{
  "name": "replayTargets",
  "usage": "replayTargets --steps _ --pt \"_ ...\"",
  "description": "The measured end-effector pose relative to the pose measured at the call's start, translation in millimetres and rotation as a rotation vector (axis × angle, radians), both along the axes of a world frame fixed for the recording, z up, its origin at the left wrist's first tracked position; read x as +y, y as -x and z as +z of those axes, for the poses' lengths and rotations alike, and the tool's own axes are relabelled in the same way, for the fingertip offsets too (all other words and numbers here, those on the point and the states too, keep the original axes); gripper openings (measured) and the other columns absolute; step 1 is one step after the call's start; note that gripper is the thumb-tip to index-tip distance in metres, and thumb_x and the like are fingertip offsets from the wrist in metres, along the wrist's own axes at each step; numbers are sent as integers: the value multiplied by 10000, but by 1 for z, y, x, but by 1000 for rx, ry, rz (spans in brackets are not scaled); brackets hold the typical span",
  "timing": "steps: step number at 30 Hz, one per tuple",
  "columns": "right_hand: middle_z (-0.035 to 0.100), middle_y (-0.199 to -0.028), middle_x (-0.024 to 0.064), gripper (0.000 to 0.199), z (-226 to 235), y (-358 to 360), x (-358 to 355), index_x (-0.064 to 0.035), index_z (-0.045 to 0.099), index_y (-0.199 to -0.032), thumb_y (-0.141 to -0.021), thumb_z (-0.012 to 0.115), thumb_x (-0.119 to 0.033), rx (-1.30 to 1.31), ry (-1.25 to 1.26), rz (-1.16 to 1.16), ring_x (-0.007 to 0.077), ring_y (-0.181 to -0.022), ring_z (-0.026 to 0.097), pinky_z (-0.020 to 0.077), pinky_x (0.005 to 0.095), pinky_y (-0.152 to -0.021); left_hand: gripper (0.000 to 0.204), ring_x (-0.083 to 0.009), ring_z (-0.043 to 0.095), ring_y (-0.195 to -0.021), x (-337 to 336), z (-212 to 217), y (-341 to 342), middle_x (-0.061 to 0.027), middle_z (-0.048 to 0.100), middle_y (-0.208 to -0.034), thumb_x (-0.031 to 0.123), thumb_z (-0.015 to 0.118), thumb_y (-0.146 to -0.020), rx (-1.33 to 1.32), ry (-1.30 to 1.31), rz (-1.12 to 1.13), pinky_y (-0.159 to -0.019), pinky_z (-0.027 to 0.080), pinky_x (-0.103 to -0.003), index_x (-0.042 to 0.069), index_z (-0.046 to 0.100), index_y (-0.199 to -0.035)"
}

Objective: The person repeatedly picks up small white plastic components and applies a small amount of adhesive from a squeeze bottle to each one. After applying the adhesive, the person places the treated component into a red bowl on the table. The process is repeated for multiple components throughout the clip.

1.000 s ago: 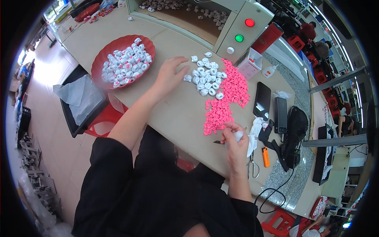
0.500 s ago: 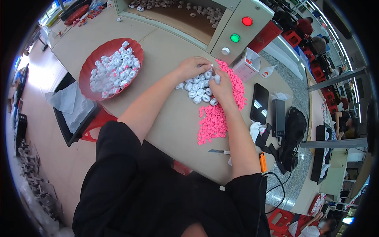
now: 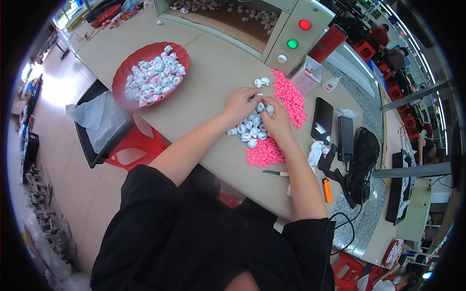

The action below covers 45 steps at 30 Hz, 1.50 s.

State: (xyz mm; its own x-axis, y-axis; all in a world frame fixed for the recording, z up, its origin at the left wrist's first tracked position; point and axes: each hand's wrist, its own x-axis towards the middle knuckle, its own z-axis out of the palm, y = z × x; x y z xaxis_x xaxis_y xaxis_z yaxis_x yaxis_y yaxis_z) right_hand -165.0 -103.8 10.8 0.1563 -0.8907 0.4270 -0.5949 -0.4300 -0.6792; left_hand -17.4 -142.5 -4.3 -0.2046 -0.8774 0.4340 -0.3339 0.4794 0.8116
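Observation:
My left hand [image 3: 241,105] and my right hand [image 3: 276,119] meet over a pile of small white ring-like pieces [image 3: 253,127] on the table. Fingers of both hands are closed around a small white piece [image 3: 260,98], mostly hidden between the fingertips. Another white piece [image 3: 270,110] shows against my right thumb; whether it is gripped cannot be made out. Just beyond my fingers lie two white pieces [image 3: 261,82]. Small bright pink pieces spread in a strip [image 3: 291,99] right of my right hand and in a heap [image 3: 264,153] on the near side.
At left stands a red scalloped bowl [image 3: 121,72] of white pieces with some pink. A cabinet [image 3: 272,57] with lit buttons stands at the back. Rightward are a white box [image 3: 307,77], phone [image 3: 322,119], black case [image 3: 345,140] and orange lighter [image 3: 327,190]. A knife [image 3: 275,172] lies near the edge.
The view has shifted, so the table's things sit differently in it. My hands have come nearer over the white pile, and two white pieces now show beyond them.

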Motion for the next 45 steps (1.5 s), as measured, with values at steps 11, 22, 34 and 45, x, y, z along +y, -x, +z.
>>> replayTargets --steps 11,22,34,45 --pt "565 -841 82 284 50 18 73 -1 509 -1077 -834 510 -148 -271 -349 -324 155 -735 550 432 278 -646 220 -294 531 -883 95 21 -65 -144 548 -940 131 570 -811 -231 -63 -104 -812 415 -385 15 576 -997" --pt "544 -863 63 297 37 43 168 12 476 -1111 -863 531 -141 -1137 -391 -132 123 -723 541 455 247 -619 309 -139 575 -800 134 14 -73 -75 529 -963 22 591 -808 521 -573 -272 -686 469 -253 17 514 -1107" --pt "553 -890 71 285 19 17 184 4 517 -1015 -765 652 -24 -1406 -187 -114 128 -738 520 415 229 -626 322 -90 545 -883 172 6 -27 -62 558 -1056 7 561 -841 720 -708 -439 -739 462 -239 -4 500 -1157" --pt "494 -986 115 270 9 -5 184 -8 446 -1028 -833 602 -110 -809 12 -90 152 -734 534 444 246 -640 246 -96 548 -893 173 0 -25 -51 542 -1004 -23 513 -855 732 -676 -440 -784 459 -238 -10 478 -1099"
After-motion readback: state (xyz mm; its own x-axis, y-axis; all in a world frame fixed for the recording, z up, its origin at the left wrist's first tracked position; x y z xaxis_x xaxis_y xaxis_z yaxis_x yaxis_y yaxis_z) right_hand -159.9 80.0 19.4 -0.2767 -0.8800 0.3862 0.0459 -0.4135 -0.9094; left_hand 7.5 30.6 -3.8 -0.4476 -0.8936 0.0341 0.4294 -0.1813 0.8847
